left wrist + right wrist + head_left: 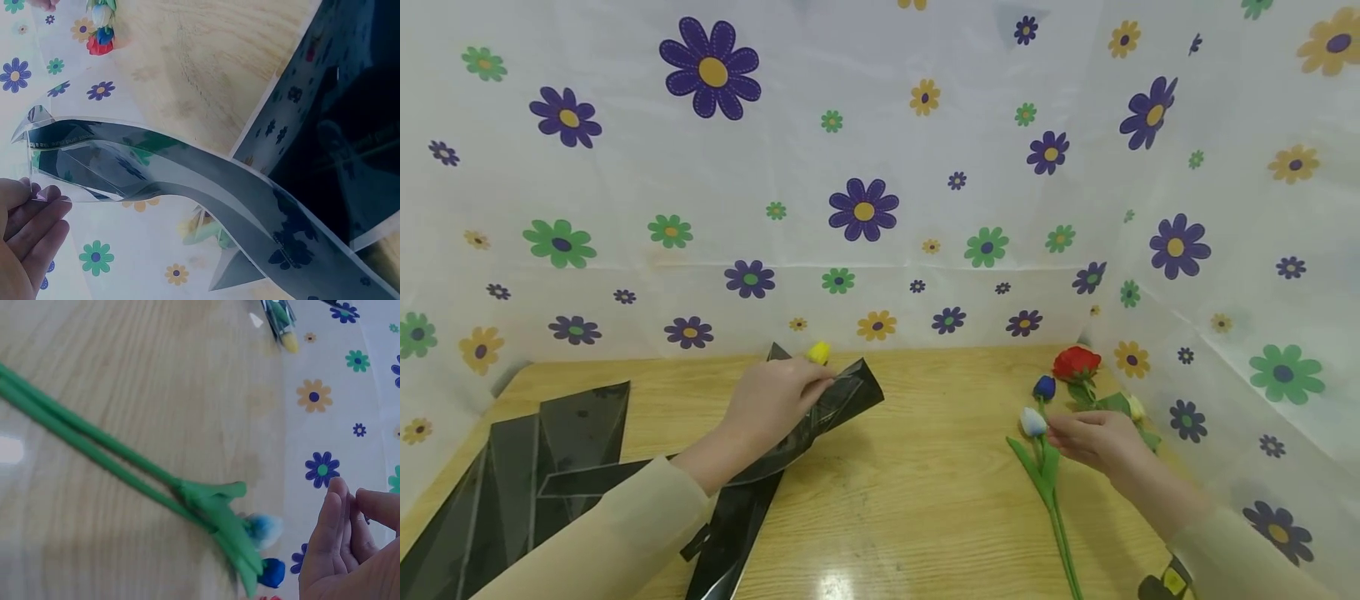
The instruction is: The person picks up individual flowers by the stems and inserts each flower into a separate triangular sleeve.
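My left hand [778, 400] pinches the edge of a glossy black and clear wrapping sheet [181, 169], which curls up from the table. A yellow tulip [818, 353] shows just beyond that hand, with its stem hidden by the sheet. On the right, my right hand [1097, 437] hovers beside a white-and-blue tulip [1032, 422] and a blue tulip [1044, 388], both on long green stems. In the right wrist view, its fingers [328, 531] are nearly straight, the thumb comes close to them, and nothing is between.
More black wrapping sheets [512, 467] lie at the left of the wooden table [910, 500]. A red rose [1077, 363] lies at the back right. Near the right sleeve is a small dark and yellow object [1174, 581]. A flower-printed sheet [910, 150] stands behind.
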`<state>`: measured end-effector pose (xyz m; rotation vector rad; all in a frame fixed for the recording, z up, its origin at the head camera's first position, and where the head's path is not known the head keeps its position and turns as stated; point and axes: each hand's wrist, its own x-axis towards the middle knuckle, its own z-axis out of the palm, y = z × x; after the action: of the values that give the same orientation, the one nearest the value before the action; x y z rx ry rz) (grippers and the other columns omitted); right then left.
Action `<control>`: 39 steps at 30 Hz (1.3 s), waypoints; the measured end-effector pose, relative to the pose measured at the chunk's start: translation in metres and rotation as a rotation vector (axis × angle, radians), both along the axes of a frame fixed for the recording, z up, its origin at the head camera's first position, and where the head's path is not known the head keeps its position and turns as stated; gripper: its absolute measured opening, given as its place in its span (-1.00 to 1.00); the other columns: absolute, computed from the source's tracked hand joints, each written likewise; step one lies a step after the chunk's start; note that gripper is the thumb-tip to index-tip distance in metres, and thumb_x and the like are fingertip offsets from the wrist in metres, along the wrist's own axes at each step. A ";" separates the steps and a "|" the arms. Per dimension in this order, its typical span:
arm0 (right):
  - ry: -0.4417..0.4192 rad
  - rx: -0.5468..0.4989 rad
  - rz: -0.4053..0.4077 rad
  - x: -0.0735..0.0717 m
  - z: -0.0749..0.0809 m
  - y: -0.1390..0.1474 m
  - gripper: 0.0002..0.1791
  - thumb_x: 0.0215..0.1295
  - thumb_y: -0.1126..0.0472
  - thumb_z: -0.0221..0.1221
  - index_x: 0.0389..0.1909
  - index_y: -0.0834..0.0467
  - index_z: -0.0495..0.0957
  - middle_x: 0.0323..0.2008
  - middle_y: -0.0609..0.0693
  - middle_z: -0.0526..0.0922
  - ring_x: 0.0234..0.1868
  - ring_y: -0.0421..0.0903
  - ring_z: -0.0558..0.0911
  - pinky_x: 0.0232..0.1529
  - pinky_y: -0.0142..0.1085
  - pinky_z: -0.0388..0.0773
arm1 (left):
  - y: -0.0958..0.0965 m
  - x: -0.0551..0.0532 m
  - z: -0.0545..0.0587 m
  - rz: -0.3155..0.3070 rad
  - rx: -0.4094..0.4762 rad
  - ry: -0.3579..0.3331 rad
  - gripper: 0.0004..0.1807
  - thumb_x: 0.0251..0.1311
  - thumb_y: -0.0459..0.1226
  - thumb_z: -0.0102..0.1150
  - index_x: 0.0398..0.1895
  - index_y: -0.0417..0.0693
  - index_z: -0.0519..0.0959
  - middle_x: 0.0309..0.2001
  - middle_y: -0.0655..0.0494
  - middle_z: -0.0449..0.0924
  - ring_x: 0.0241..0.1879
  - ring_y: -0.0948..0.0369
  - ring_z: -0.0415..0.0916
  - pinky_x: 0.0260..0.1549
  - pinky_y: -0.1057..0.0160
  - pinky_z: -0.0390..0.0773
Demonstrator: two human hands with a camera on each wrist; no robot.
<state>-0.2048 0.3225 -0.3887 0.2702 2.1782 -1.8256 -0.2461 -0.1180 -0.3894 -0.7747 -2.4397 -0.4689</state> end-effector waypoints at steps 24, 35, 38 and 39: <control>0.021 0.120 -0.108 0.011 -0.026 0.023 -0.47 0.59 0.25 0.18 0.29 0.65 0.44 -0.36 -0.19 0.84 -0.34 -0.37 0.80 -0.16 -0.46 0.77 | 0.000 0.005 -0.002 0.006 -0.009 -0.019 -0.87 0.30 -0.26 0.48 -0.15 -0.09 0.84 -0.28 0.03 0.87 -0.35 0.11 0.82 -0.31 0.13 0.80; 0.044 0.246 -0.100 -0.003 -0.028 -0.004 -0.57 0.53 0.29 0.22 0.16 0.61 0.56 -0.39 -0.11 0.84 -0.38 -0.34 0.78 -0.16 -0.36 0.80 | 0.001 0.005 -0.004 0.005 -0.029 0.002 -0.88 0.30 -0.24 0.49 -0.17 -0.05 0.85 -0.31 0.07 0.86 -0.38 0.17 0.81 -0.38 0.19 0.78; 0.056 0.265 -0.120 -0.007 -0.034 -0.003 -0.59 0.52 0.33 0.23 0.14 0.63 0.56 -0.40 -0.07 0.84 -0.40 -0.32 0.78 -0.20 -0.36 0.81 | 0.001 0.003 -0.006 -0.003 -0.026 0.007 -0.88 0.29 -0.24 0.49 -0.17 -0.05 0.85 -0.31 0.07 0.86 -0.38 0.17 0.81 -0.37 0.19 0.78; 0.057 0.276 -0.125 -0.008 -0.036 -0.003 -0.60 0.51 0.33 0.23 0.13 0.63 0.57 -0.40 -0.07 0.83 -0.40 -0.32 0.78 -0.21 -0.36 0.80 | 0.001 0.003 -0.006 -0.005 -0.025 0.007 -0.89 0.29 -0.25 0.49 -0.18 -0.05 0.85 -0.32 0.07 0.86 -0.38 0.17 0.80 -0.37 0.19 0.78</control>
<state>-0.2129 0.3191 -0.4245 0.4252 2.5059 -1.6062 -0.2430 -0.1168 -0.3952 -0.7916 -2.4421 -0.4376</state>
